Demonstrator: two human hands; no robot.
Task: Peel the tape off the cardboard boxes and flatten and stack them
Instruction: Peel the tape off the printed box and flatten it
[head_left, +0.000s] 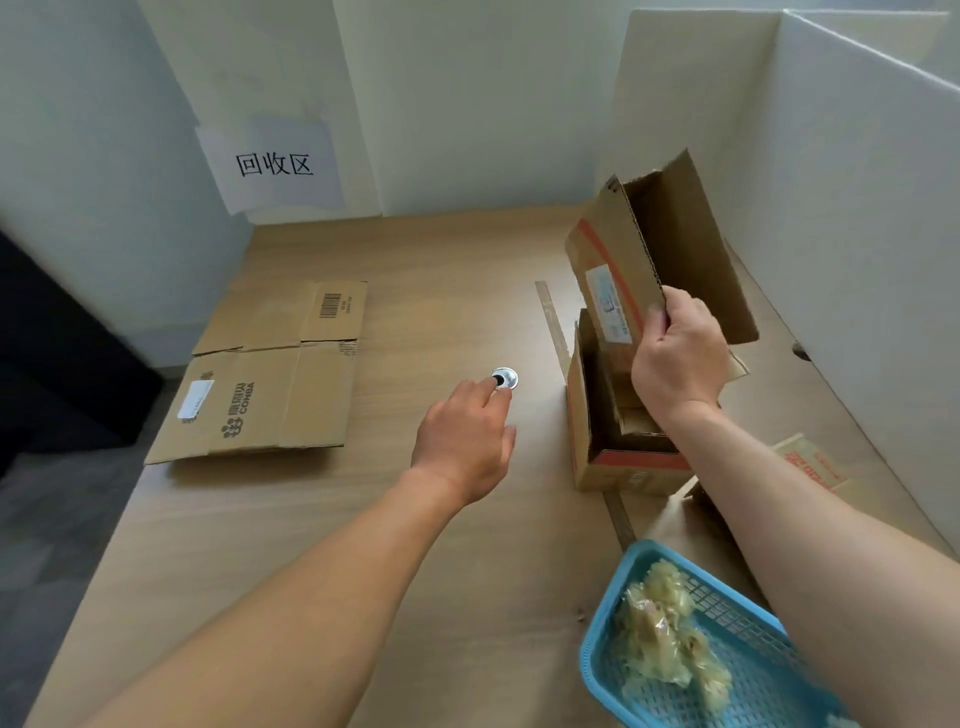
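My right hand (680, 358) grips the lower corner of a small opened cardboard box (660, 249), held up in the air at the right, its flaps open and a label on its side. Below it an open box with a red stripe (623, 447) stands on the table. A flattened CONBA box (270, 374) lies at the left of the table. My left hand (465, 441) hovers over the table's middle, fingers relaxed and holding nothing, fingertips near a round metal grommet (505, 378).
A blue plastic basket (613, 660) with crumpled peeled tape sits at the front right. Another flat cardboard piece with red print (810, 462) lies at the right. White partition walls enclose the wooden table (415, 270); a paper sign (272, 166) hangs on the back left wall.
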